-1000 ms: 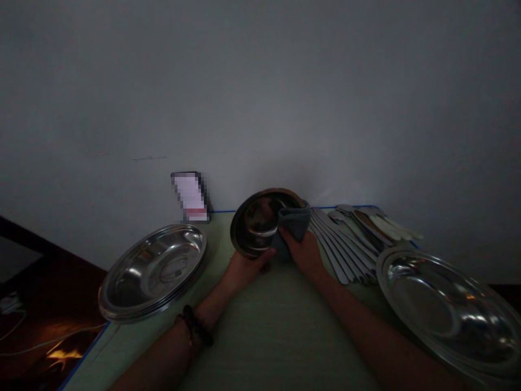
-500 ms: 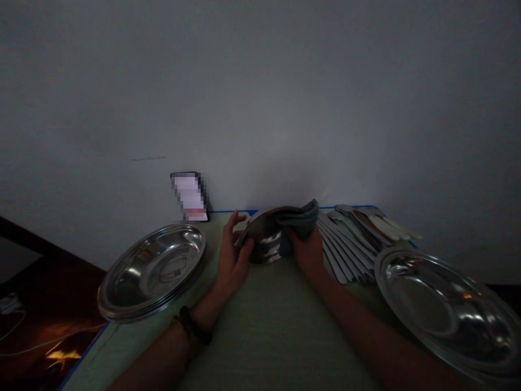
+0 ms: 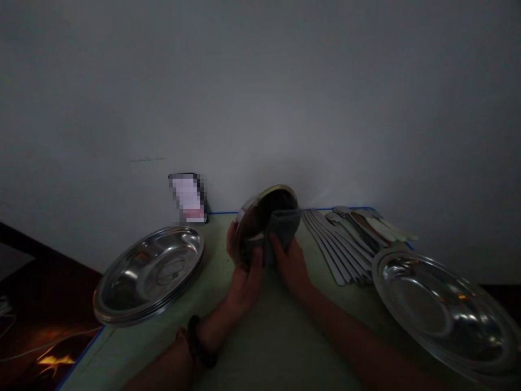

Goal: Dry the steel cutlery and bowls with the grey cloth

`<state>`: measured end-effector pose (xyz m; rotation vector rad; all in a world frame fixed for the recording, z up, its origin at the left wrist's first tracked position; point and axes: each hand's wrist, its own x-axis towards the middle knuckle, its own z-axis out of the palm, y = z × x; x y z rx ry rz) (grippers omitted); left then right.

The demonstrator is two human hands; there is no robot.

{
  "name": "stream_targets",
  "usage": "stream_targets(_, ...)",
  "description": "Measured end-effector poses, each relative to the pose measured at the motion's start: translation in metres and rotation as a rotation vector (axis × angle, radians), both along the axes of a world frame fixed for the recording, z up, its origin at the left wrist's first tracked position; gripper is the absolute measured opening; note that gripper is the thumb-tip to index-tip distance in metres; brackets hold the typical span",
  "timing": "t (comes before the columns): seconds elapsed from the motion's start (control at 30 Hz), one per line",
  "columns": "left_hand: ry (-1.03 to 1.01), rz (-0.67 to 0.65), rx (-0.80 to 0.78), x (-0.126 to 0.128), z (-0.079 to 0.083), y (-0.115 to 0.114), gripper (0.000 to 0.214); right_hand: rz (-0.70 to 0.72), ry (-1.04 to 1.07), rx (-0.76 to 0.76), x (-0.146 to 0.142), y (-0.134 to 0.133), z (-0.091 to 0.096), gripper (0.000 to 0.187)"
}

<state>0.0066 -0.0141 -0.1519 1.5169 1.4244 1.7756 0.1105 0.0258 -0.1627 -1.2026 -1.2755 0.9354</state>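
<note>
A shiny metal bowl [image 3: 254,222] is held up over the middle of the table, tilted with its opening toward the right. My left hand [image 3: 244,277] grips it from the left and below, thumb on the near side and fingers behind the wall. In my right hand [image 3: 290,266] is a folded dark grey-green cloth [image 3: 285,225], pressed against the bowl's inside at the right. The cloth covers part of the bowl and hides some of my right fingertips.
Stacked metal basins [image 3: 150,277] stand on the left; more metal basins [image 3: 443,315] lie at the right edge. Several knives [image 3: 329,247] are fanned out right of the bowl, beside other cutlery [image 3: 366,228]. A phone [image 3: 189,198] leans on the wall [image 3: 260,98] behind the green table [image 3: 280,336].
The bowl has been turned and raised so its opening tips more to the right. My right hand and the cloth have moved left and lower inside it.
</note>
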Motion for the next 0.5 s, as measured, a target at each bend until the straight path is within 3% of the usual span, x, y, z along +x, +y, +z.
stream_targets(0.1,-0.072,-0.08,-0.029,-0.001,-0.004,0.001,0.064,-0.018,0.068,0.035,-0.003,-0.003,-0.003,0.046)
stream_targets(0.27,-0.294,-0.167,-0.051,-0.015,-0.006,0.012,0.037,-0.201,0.077,0.095,0.012,0.011,-0.006,0.051)
stream_targets(0.5,-0.31,-0.081,-0.223,-0.018,0.001,0.018,0.032,-0.222,-0.021,0.147,0.017,0.02,-0.006,0.042)
